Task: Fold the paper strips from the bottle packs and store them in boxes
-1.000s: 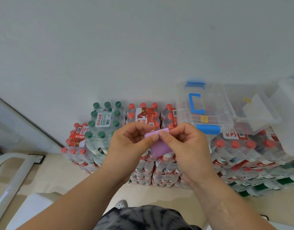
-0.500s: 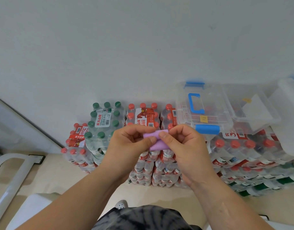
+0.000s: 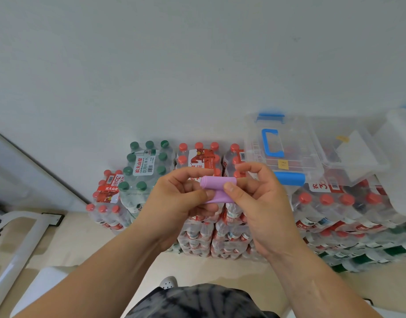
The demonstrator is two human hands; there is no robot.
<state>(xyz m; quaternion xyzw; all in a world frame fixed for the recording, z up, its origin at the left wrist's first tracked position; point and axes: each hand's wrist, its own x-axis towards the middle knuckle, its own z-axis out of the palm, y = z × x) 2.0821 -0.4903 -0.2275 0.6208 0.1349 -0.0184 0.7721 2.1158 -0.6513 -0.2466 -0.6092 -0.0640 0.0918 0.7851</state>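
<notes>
A purple paper strip (image 3: 217, 188) is held in front of me, rolled over at its top into a short tube with a flap hanging below. My left hand (image 3: 176, 203) pinches its left end between thumb and fingers. My right hand (image 3: 259, 198) pinches its right end, thumb in front. Behind my hands stand shrink-wrapped bottle packs (image 3: 197, 157) with red and green caps. A clear plastic box with a blue handle (image 3: 282, 145) rests on the packs at the right, its lid closed.
A second clear box (image 3: 353, 152) with white paper inside sits to the right of the first, and a white container (image 3: 401, 161) lies at the far right. A white metal frame (image 3: 18, 239) stands on the floor at the left. The wall is close behind the packs.
The strip was flatter and mostly hidden between my fingers; now its top is rolled over and my hands have spread slightly apart, showing more of it.
</notes>
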